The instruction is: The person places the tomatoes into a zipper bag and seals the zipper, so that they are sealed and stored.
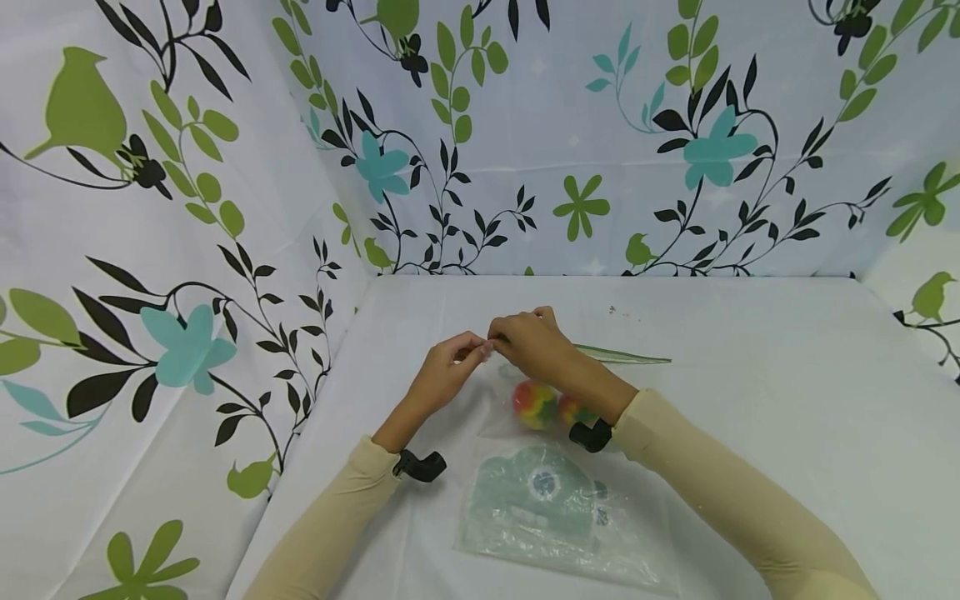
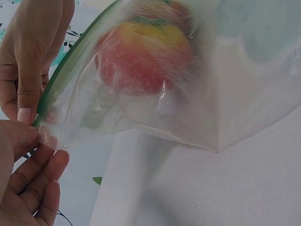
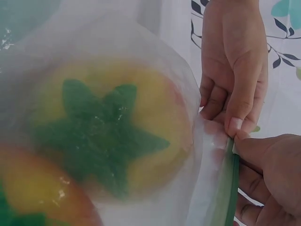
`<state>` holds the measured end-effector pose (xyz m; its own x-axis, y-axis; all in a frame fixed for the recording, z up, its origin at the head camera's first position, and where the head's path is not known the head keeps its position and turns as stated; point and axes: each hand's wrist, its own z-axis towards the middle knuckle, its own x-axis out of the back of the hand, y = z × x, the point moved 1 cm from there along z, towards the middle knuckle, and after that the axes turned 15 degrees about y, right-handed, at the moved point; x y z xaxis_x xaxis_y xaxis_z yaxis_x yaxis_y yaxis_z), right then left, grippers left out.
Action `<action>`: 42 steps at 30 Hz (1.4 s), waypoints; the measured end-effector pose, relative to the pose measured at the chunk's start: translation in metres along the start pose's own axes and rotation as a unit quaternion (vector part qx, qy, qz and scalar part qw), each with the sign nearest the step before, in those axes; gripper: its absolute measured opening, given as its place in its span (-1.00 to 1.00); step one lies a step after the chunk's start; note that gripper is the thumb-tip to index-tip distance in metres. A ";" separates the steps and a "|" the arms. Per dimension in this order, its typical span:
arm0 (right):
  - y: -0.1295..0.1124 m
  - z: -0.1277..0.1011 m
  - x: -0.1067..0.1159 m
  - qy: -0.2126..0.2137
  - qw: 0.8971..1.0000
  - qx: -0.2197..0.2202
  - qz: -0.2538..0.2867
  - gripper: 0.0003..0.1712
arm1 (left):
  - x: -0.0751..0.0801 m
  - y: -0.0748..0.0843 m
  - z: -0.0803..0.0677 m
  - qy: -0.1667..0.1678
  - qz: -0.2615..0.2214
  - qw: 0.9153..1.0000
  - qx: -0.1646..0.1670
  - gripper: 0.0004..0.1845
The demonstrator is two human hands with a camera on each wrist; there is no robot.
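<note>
Two hands meet above a white table (image 1: pixel 750 400). The left hand (image 1: pixel 442 375) and right hand (image 1: pixel 534 343) both pinch the green zip strip (image 2: pixel 61 80) of a clear plastic bag (image 2: pixel 197 99), which holds two red-and-yellow toy tomatoes (image 1: pixel 534 404) and hangs just over the tabletop.

Counting two hands: a left hand (image 1: pixel 442 375) and a right hand (image 1: pixel 531 342), both pinching the green zip strip (image 3: pixel 229 188) of one clear zip bag (image 2: pixel 188 108). Seeing two toy tomatoes inside that bag, the first tomato (image 1: pixel 534 405) and the second tomato (image 1: pixel 576 411), each red and yellow, the nearer one showing a green star top. Noting one further flat plastic packet (image 1: pixel 547 512) lying on one white table (image 1: pixel 750 375). Showing two black wrist mounts, one per wrist.
</note>
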<state>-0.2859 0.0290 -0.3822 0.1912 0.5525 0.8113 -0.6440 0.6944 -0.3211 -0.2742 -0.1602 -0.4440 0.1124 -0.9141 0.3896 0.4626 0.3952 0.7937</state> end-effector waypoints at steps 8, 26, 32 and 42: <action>0.000 0.001 0.002 -0.012 1.000 -0.004 -0.007 -0.88 | 0.004 -0.002 0.000 -0.004 0.010 1.000 -0.004 -0.72; 0.013 -0.012 0.010 -0.009 1.000 0.006 -0.008 -0.86 | 0.012 -0.010 -0.002 0.010 0.018 1.000 -0.011 -0.81; 0.022 -0.018 0.017 0.000 1.000 0.022 -0.004 -0.88 | 0.012 -0.010 -0.001 0.000 0.023 1.000 -0.009 -0.75; 0.047 -0.030 0.032 0.002 0.999 0.043 0.006 -0.90 | 0.021 -0.017 0.000 0.005 0.024 1.000 0.004 -0.76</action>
<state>-0.2879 0.0928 -0.3859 0.1859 0.5636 0.8049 -0.7081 0.6447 -0.2878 -0.2797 -0.1860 -0.4495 0.1421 -0.8950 0.4228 0.4488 0.4389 0.7784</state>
